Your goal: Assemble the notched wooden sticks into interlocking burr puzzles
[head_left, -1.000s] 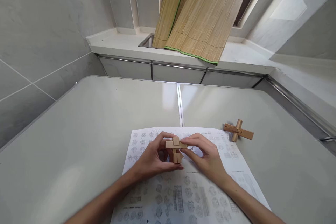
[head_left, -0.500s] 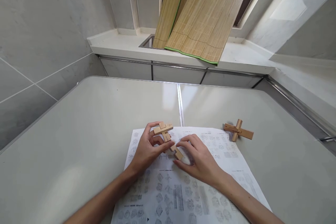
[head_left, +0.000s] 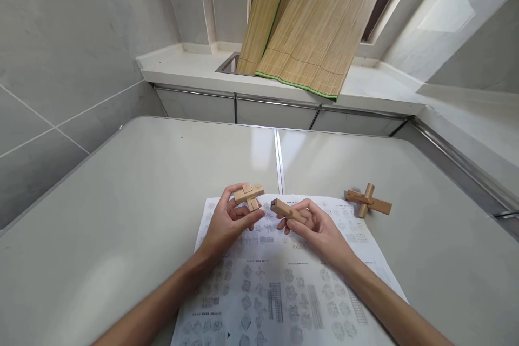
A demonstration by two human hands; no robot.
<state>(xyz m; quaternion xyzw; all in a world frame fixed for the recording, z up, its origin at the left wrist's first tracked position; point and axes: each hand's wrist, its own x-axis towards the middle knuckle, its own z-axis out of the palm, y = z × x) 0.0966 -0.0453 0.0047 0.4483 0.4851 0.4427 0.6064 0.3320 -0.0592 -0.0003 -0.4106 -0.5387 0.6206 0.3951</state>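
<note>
My left hand [head_left: 229,220] is closed around two light wooden puzzle pieces [head_left: 248,193] that cross each other, with the thumb underneath. In my right hand [head_left: 318,227] a single notched wooden puzzle piece [head_left: 287,209] is pinched between thumb and fingers, its free end pointing up and left toward the crossed pieces. A small gap separates the two. Both hands are above a large printed sheet [head_left: 279,275] with rows of small puzzle diagrams. Fingers partly hide the lower ends of the pieces.
A darker wooden cross [head_left: 368,201], with a round peg through a flat bar, lies at the sheet's upper right corner. The pale table [head_left: 162,173] has a metal seam [head_left: 279,159] down its middle. Beyond stand a white ledge [head_left: 194,73] and a hanging bamboo blind [head_left: 308,32].
The notched piece has passed from my left hand's fingertips to my right hand, which has closed on it. My left hand has shifted slightly left and up with the crossed pieces.
</note>
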